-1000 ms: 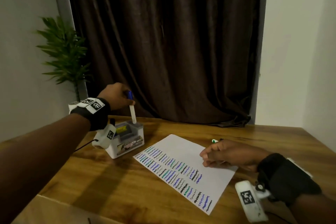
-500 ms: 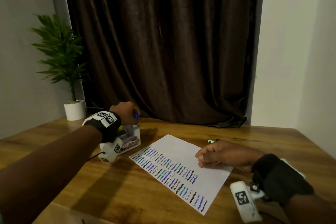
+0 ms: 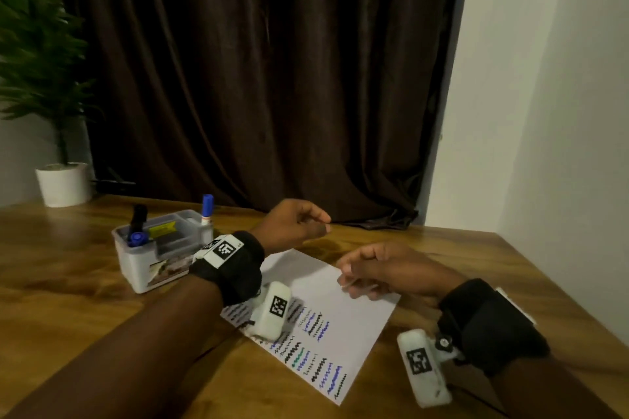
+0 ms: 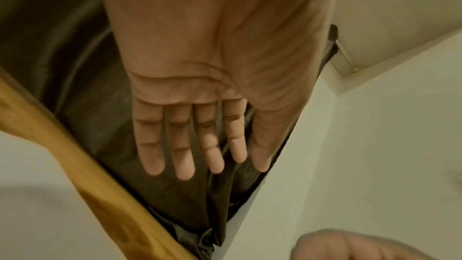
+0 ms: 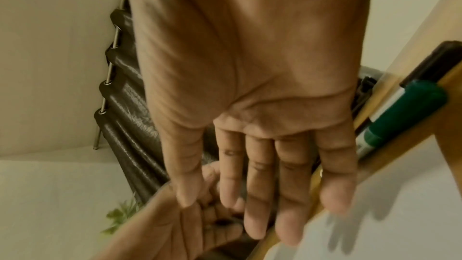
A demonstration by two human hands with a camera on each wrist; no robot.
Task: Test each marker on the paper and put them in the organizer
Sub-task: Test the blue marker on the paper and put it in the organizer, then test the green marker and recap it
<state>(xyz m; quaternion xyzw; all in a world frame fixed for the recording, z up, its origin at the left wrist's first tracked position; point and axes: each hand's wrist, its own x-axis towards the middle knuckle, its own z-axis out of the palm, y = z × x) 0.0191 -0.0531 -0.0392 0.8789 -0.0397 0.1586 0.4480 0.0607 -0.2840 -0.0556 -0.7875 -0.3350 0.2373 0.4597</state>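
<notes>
**Three markers filed, at least two left to test**

Progress, as judged: the organizer holds three markers — a black marker upright at its left end, a blue-capped marker low beside that, and a white marker with blue cap standing at its right end. The paper, just right of the organizer, carries rows of black, blue and green squiggles, so much testing is done. In the right wrist view a green marker and a black one lie on the table beyond the paper, well right of the organizer; these seem untested or unfiled.

Hands: left hand hovers right of the organizer, fingers nearly straight, holding nothing. Right hand above the paper's far edge, fingers extended, empty.

Materials: organizer is translucent grey plastic, rectangular, compartmented, label on front. Paper thin, flat, white. Table glossy grained wood. Markers smooth cylinders.
</notes>
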